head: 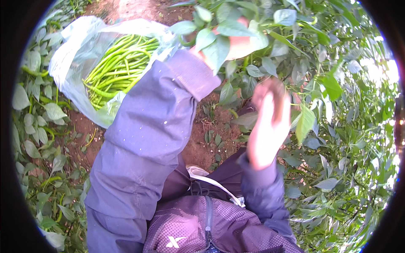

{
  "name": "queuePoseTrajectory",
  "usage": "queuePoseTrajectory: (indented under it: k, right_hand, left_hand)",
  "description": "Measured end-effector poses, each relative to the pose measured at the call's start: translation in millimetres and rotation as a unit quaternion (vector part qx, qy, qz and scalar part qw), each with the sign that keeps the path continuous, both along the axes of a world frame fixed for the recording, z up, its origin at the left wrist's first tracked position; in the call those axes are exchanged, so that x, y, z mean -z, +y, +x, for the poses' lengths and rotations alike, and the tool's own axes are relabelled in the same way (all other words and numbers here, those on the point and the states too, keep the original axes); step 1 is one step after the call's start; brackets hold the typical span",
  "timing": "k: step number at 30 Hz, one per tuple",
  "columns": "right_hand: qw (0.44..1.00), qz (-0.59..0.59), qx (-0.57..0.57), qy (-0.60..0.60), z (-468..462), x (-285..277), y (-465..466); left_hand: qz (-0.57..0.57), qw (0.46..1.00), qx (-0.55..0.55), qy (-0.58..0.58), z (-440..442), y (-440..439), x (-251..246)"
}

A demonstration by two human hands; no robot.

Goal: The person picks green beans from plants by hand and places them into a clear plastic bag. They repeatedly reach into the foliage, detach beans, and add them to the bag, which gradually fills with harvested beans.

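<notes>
My left hand (pixel 239 47) is up among the leaves of a pepper plant (pixel 218 47), which cover most of its fingers. Whether it holds a stem or a pepper cannot be seen. Lower and to the right, my right hand (pixel 270 129) is raised beside the same foliage, its fingers blurred and partly in shade. I cannot tell if anything is between them. Left of my left sleeve (pixel 148 126) stands an open clear plastic bag (pixel 76 72), with many long, thin green chili peppers (pixel 123 66) heaped inside.
Dense pepper plants (pixel 341 164) fill the right side. More leafy plants (pixel 41 132) with hanging green peppers line the left. Reddish bare soil (pixel 202 148) shows between my legs, with a few fallen leaves on it. A white strap (pixel 218 183) lies across my lap.
</notes>
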State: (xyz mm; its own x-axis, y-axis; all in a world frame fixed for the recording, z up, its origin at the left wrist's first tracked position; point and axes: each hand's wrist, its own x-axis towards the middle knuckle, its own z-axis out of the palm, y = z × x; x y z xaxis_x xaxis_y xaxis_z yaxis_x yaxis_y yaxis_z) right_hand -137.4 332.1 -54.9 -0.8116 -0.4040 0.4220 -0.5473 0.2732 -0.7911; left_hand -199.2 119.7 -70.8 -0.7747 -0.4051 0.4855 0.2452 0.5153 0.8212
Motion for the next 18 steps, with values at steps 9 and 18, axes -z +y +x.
queuePoseTrajectory:
  k: [9, 18]
  right_hand:
    - [0.955, -0.232, 0.06, -0.176, -178, -45, -76]
    - [0.785, -0.495, 0.012, -0.372, -227, -103, -34]
  left_hand:
    - [0.239, 0.97, -0.04, 0.031, 20, 0, -14]
    - [0.217, 0.971, -0.089, 0.036, 6, -11, -4]
